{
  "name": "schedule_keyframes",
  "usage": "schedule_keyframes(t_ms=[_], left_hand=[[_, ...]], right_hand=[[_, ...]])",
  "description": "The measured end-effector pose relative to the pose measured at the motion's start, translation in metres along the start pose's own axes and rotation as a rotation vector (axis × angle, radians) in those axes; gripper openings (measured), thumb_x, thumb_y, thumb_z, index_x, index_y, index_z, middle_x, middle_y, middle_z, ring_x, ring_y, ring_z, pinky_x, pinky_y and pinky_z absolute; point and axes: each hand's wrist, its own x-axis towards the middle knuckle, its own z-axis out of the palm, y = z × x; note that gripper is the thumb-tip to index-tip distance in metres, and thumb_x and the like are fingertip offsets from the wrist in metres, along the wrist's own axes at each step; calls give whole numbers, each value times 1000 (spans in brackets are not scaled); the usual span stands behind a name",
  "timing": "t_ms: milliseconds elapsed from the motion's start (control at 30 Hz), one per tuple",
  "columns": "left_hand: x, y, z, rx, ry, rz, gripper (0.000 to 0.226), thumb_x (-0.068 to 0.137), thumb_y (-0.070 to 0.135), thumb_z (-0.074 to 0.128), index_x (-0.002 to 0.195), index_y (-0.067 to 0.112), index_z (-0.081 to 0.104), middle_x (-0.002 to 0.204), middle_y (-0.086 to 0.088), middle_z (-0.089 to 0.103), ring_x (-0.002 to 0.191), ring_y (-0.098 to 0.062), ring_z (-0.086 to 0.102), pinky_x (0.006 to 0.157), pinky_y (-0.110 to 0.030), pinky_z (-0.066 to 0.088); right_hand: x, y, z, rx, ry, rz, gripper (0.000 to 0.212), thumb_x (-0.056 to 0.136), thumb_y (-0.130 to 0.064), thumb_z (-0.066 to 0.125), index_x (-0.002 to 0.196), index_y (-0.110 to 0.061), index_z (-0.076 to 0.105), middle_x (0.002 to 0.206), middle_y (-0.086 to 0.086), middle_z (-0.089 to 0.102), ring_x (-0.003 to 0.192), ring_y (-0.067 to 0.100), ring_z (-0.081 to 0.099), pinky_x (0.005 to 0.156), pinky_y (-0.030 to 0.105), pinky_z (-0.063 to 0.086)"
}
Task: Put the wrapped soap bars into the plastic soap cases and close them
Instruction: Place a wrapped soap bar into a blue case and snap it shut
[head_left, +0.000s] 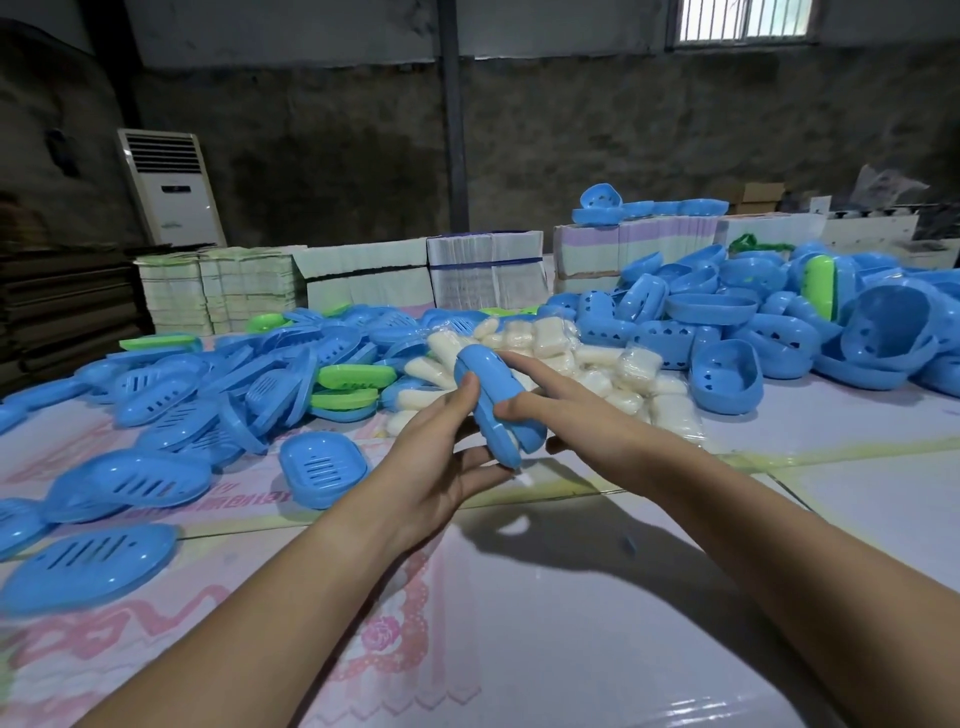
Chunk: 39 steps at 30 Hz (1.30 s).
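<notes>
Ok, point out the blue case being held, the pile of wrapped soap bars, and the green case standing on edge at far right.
blue case (480, 371): head view, upper shell.
wrapped soap bars (550, 338): head view, pile's middle.
green case (820, 288): head view, its side face.

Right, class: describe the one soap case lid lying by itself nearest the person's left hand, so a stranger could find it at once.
Start at the big heap of blue lids on the table's left side. Just in front of it, beside the left hand, lies one blue lid. It alone sits apart from the heap, slotted side up.
</notes>
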Motion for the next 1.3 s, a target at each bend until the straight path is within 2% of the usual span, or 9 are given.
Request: schedule_keyframes(t_ms=[133,233,300,433,567,733,833,1133,1300], left_hand=[[-3,3,0,47,-18,-2,47,81,53,69,118,23,71,110,-3,77,96,-31,76,70,-36,61],[-5,3,0,80,-39,-12,42,89,50,65,121,23,69,114,-4,76,99,-33,75,72,-38,62],[-6,4,2,74,-40,-17,43,93,49,62,125,21,67,116,-6,76,101,-35,74,74,-40,62],[-7,4,5,33,-23,-4,51,83,50,66,125,20,67,115,-6,76,102,-36,74,79,-45,63],[-7,5,3,32,-26,-12,43,90,45,63,125,20,66,115,-6,76,101,-36,74,76,-44,63],[-7,4,3,16,-23,-9,47,85,47,67,124,20,66,114,-6,76,100,-37,74,72,-44,63],[-6,4,4,0,-10,16,47,80,48,69,120,22,69,110,-3,77,96,-37,75,69,-44,62],[-9,8,7,22,-39,40,50,85,40,68,132,43,54,120,-7,73,98,-40,74,74,-50,63],[-13,6,8,45,-53,61,52,81,39,70,130,40,56,115,-8,76,99,-40,74,76,-50,63]], right_hand=[[1,-1,-3,40,42,-23,34,94,-41,57,125,-51,52,119,-1,67,111,24,62,95,46,48],[0,-1,-6,69,46,-13,44,82,-38,66,124,-47,55,116,7,69,110,32,63,100,54,45],[0,0,-9,90,38,3,46,74,-40,68,117,-51,56,112,7,71,105,33,65,97,52,48],[1,1,-9,151,45,37,44,69,-40,69,110,-53,62,102,1,74,82,19,61,74,36,47],[1,1,-5,131,29,32,46,69,-38,71,111,-52,60,105,10,71,83,18,65,77,38,50],[-1,1,-7,130,8,29,37,85,-28,72,106,-55,59,109,13,68,77,15,64,72,35,49],[-3,-2,-9,140,-11,39,39,76,-35,76,105,-56,61,108,14,69,75,15,62,67,31,48],[-4,-2,-5,136,87,-38,38,70,-33,72,99,-56,64,87,11,67,77,19,60,71,37,48],[-5,-2,-7,75,86,-46,41,75,-29,74,109,-50,63,106,20,68,87,26,64,84,50,54]])
